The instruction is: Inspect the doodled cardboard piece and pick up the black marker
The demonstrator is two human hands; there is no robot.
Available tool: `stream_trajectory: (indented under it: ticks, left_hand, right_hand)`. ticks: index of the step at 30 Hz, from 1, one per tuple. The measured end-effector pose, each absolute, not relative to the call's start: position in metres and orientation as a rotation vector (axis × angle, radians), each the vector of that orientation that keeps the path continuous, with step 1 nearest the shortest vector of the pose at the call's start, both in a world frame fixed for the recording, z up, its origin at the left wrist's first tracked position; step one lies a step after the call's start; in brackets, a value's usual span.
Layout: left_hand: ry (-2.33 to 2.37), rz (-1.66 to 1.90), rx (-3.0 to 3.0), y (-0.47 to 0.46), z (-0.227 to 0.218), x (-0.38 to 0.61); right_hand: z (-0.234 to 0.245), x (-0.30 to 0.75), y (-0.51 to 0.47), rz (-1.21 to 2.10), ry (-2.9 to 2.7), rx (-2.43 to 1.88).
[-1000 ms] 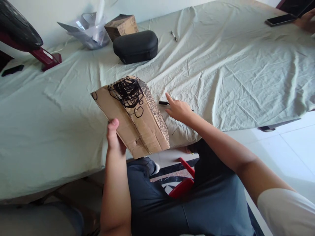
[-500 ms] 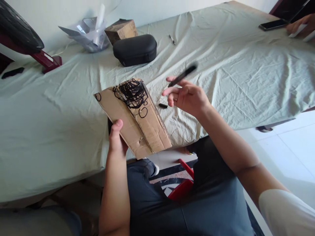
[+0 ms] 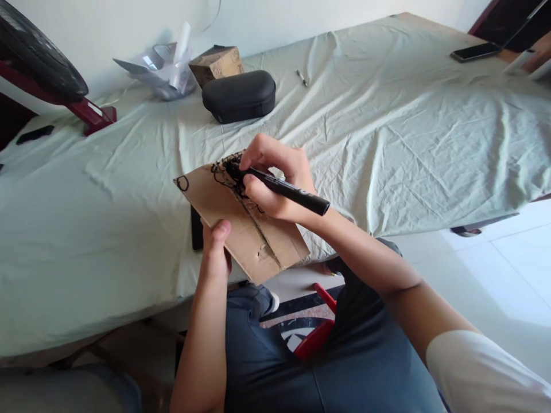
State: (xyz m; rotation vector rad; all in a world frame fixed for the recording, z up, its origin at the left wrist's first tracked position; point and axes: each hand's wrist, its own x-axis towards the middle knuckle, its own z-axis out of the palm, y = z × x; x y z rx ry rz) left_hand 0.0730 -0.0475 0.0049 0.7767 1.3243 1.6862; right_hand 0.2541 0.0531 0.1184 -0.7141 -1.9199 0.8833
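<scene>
Brown, creased piece of corrugated cardboard (image 3: 241, 229), held tilted over the near edge of the surface (image 3: 387, 132), its lower end jutting past the pale green sheet toward the lap. Gripped low on its left side by the left hand (image 3: 215, 252), thumb pressed on the face, other fingers hidden behind. Pinched in the right hand (image 3: 275, 183): a black marker pen (image 3: 284, 189), fingers closed snugly round the barrel, tip down on the dense black scribble (image 3: 230, 169) at the upper end of the cardboard. Small black ring (image 3: 183, 183) drawn at the upper left corner.

Judged as mid-stroke, inking the cardboard. Next move calls for a steady left-hand brace and light tip pressure, lest the unsupported sheet flex.

Toward the far edge: black oval zip case (image 3: 239, 96), small brown box (image 3: 216, 63), clear plastic wrapping (image 3: 159, 66). At the far right corner, a dark phone (image 3: 474, 52) beside another person's hand (image 3: 540, 54).
</scene>
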Motion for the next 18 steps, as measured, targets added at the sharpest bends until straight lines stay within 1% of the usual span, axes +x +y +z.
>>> stream_trajectory:
  ticks: [2,7,12,18]
  left_hand:
    - [1.317,1.698,0.758,-0.048,0.006,0.076]
    - [1.330,1.700,0.750,-0.047,0.009,0.079]
    - [1.309,1.692,0.769,-0.047,0.011,0.079]
    - [1.322,1.694,0.765,-0.046,0.002,0.069]
  right_hand:
    - [0.118,0.256,0.054,0.829,-1.988,-0.747]
    - [0.109,0.252,0.061,0.652,-1.998,-0.565]
    - [0.108,0.252,0.059,0.736,-1.980,-0.585]
    - [0.111,0.261,0.063,0.778,-1.764,-0.663]
